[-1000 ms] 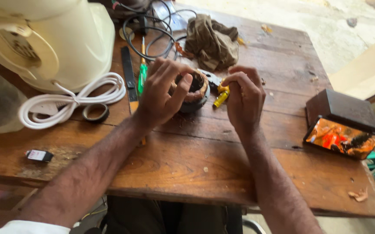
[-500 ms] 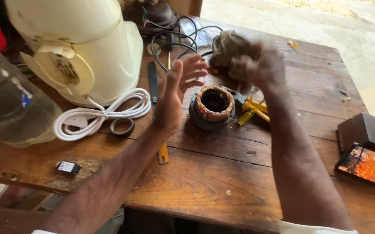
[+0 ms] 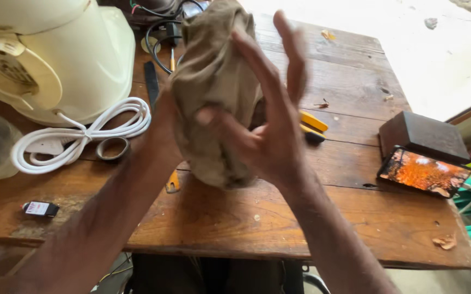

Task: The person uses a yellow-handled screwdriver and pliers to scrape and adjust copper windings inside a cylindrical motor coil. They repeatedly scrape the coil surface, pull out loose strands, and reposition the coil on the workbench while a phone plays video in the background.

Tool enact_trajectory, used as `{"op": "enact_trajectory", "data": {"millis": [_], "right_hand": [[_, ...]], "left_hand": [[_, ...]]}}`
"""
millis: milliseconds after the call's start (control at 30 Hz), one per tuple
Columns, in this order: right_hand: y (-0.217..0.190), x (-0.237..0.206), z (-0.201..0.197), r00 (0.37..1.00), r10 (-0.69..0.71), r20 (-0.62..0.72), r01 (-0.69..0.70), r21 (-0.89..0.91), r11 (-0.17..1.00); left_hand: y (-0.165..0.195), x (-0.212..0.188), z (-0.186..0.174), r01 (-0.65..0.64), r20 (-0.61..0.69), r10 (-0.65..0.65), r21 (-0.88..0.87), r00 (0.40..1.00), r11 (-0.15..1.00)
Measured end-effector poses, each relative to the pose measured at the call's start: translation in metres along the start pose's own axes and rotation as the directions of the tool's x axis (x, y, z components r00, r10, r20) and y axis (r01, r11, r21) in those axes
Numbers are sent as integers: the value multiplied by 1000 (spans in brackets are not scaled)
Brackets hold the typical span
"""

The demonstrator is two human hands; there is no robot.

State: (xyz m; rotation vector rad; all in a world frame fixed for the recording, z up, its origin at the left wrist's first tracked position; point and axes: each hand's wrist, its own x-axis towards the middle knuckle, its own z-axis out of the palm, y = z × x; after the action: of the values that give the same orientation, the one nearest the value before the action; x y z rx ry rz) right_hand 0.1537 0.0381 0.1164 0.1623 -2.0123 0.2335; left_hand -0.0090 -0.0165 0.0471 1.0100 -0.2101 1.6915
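Both hands (image 3: 262,136) raised, pressing a rag (image 3: 213,81) (fingers splayed)

Both hands are raised above the wooden table (image 3: 355,87) with a brown rag (image 3: 213,81) between them. The right hand (image 3: 268,117) presses its open palm against the rag, fingers spread and pointing up. The left hand (image 3: 164,125) is mostly hidden behind the cloth. To the left sit a cream fan housing (image 3: 66,54), a coiled white cord (image 3: 77,133) and a tape roll (image 3: 111,148). A yellow tool (image 3: 312,124) lies just behind the right hand. A phone (image 3: 425,172) leans on a dark box (image 3: 423,133) at the right; a small black device (image 3: 40,209) lies near the front edge.
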Motion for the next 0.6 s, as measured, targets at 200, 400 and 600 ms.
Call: {"op": "enact_trajectory", "data": {"millis": [200, 400, 600], "right_hand": [[8, 4, 22, 962, 260, -82, -226, 293, 929], [53, 10, 22, 824, 466, -322, -415, 216, 884], [90, 54, -12, 933, 131, -336, 23, 417, 908]], "left_hand": [[-31, 28, 8, -175, -30, 199, 362, 980, 915], [-67, 32, 62, -8, -119, 343, 938, 932, 347], [-104, -33, 148, 169, -177, -97, 982, 979, -83]]}}
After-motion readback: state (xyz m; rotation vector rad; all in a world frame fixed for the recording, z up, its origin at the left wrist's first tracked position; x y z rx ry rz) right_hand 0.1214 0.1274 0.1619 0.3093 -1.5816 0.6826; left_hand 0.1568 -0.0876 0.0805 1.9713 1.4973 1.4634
